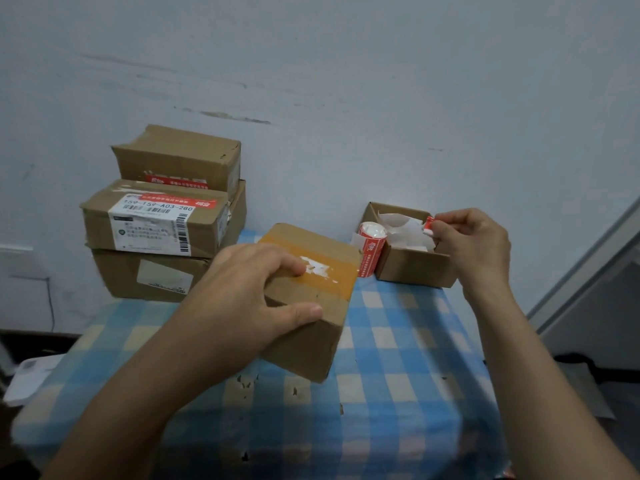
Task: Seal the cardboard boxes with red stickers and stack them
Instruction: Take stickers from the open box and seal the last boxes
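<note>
You were mid-seal: your left hand (pixel 242 292) lay flat, fingers straight, steadying the box (pixel 311 344) at centre frame, while your right hand (pixel 474 244) pinched a red sticker (pixel 429 225) at right; next, probably, it needed pressing over the seam

brown box (pixel 313 306) (orange tape (pixel 311 271)), blue-checked tablecloth (pixel 398 375)
</note>
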